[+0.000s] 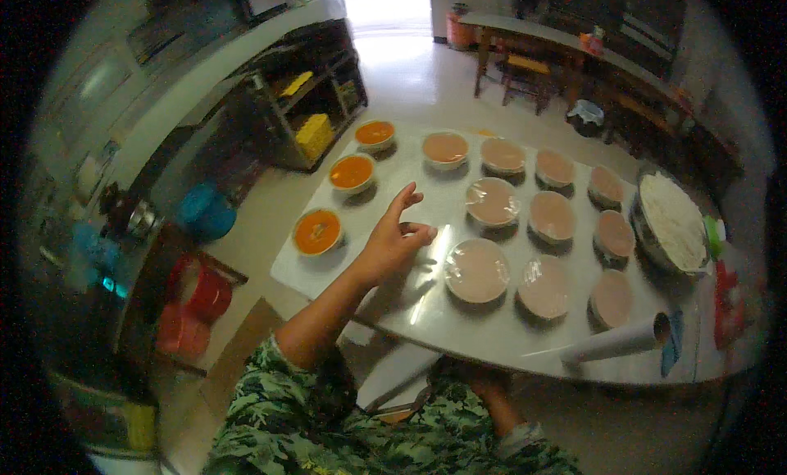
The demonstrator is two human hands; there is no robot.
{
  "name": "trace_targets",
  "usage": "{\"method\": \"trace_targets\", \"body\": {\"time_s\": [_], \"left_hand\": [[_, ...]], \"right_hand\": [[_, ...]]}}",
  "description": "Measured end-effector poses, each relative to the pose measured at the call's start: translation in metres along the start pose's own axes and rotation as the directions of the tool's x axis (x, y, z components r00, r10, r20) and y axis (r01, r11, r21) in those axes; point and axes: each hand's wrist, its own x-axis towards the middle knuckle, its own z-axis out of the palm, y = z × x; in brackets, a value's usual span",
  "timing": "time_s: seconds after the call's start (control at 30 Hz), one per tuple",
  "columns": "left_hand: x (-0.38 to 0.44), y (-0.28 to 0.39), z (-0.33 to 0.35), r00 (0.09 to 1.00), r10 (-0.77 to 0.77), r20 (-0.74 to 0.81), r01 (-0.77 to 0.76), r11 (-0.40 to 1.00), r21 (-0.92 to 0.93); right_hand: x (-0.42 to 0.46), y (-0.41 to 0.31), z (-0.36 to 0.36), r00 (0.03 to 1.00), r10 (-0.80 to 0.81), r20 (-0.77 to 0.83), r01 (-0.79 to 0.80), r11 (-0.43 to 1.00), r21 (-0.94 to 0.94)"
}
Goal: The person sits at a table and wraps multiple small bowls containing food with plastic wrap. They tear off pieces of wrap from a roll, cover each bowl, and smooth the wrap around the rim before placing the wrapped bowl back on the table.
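Note:
My left hand (399, 241) hovers over the pale table (399, 303), fingers spread and holding nothing. To its left stand several bowls of orange soup without visible film, among them a near bowl (317, 232), a middle one (352, 172) and a far one (375, 134). To its right, several bowls look covered with shiny clear film, including a near one (477, 271) and one behind it (492, 202). My right forearm reaches to the table's near edge; my right hand (470, 373) lies low in shadow, its fingers and any hold unclear.
A large bowl heaped with white food (672, 222) stands at the table's right end. A thick roll (615, 341) lies near the front right edge, beside a blue cloth-like item (672, 343). A shelf unit (320, 88) is beyond the left side; red stools or tubs (209, 293) are lower left.

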Motion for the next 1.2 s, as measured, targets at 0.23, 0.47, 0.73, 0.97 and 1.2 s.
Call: {"method": "trace_targets", "body": {"time_s": [0.23, 0.47, 0.73, 0.97, 1.2], "left_hand": [[-0.088, 0.010, -0.143, 0.914, 0.221, -0.341, 0.110, 0.673, 0.731], [-0.064, -0.021, -0.181, 0.970, 0.120, -0.213, 0.145, 0.419, 0.897], [-0.044, -0.036, -0.169, 0.969, 0.105, -0.225, 0.102, 0.660, 0.744], [-0.046, -0.035, -0.149, 0.972, 0.145, -0.185, 0.038, 0.681, 0.732], [-0.065, -0.022, -0.107, 0.988, 0.077, -0.134, 0.051, 0.658, 0.751]], "right_hand": [[0.019, 0.035, 0.041, 0.990, -0.111, -0.090, 0.099, 0.987, -0.127], [0.032, 0.061, 0.079, 0.950, -0.243, -0.197, 0.178, 0.937, -0.299], [0.024, 0.078, 0.091, 0.936, -0.235, -0.263, 0.153, 0.943, -0.296], [-0.006, 0.035, 0.033, 0.945, -0.055, -0.324, -0.059, 0.941, -0.333], [-0.082, -0.039, -0.049, 0.843, 0.075, -0.532, 0.193, 0.882, 0.430]]}}
